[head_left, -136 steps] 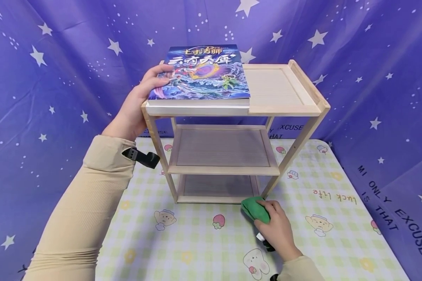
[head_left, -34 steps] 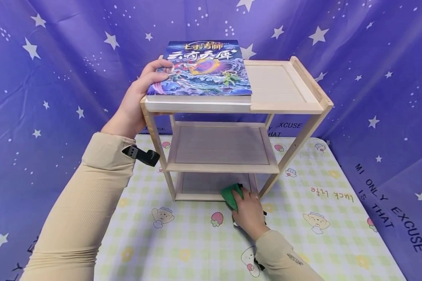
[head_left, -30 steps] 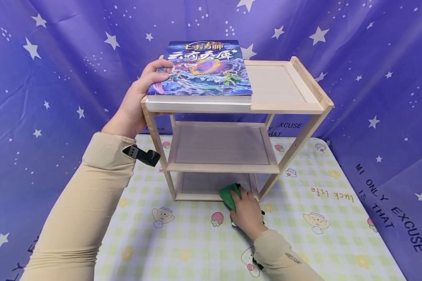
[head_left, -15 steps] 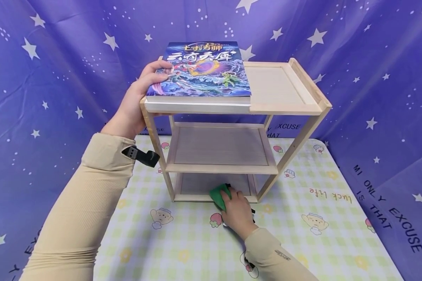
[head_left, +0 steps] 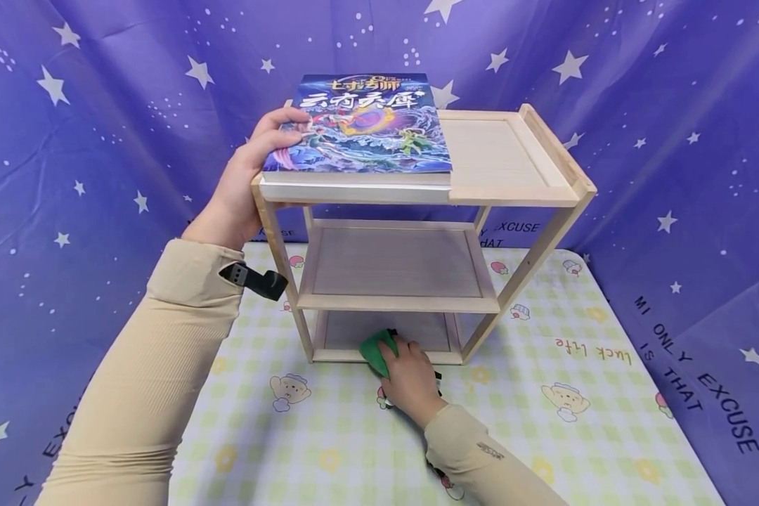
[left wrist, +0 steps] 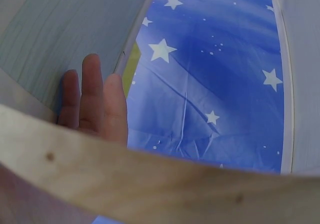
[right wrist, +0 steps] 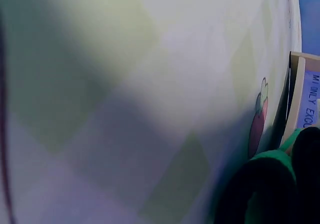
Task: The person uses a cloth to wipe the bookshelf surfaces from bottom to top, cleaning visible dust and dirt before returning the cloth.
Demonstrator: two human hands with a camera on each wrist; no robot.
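Observation:
A three-tier wooden shelf rack (head_left: 398, 303) stands on the table, a thick illustrated book (head_left: 363, 137) lying on the left of its top tier. My left hand (head_left: 243, 172) grips the rack's top left end, two digits on the book cover. Its other fingers (left wrist: 91, 94) reach beneath the top board in the left wrist view. My right hand (head_left: 411, 383) holds a bunched green cloth (head_left: 374, 351) against the front edge of the bottom tier, about midway along. In the right wrist view, the cloth (right wrist: 274, 156) shows partly behind dark fingers at the lower right corner.
A checked tablecloth (head_left: 329, 436) with cartoon prints covers the table. Purple star-patterned curtains (head_left: 133, 84) rise behind and on both sides. The rack's right front leg (head_left: 525, 270) stands to the right of my right hand.
My right hand has moved the green cloth from the bottom tier's right front corner leftward along its front edge. The left hand keeps its grip on the top end, and the book stays there.

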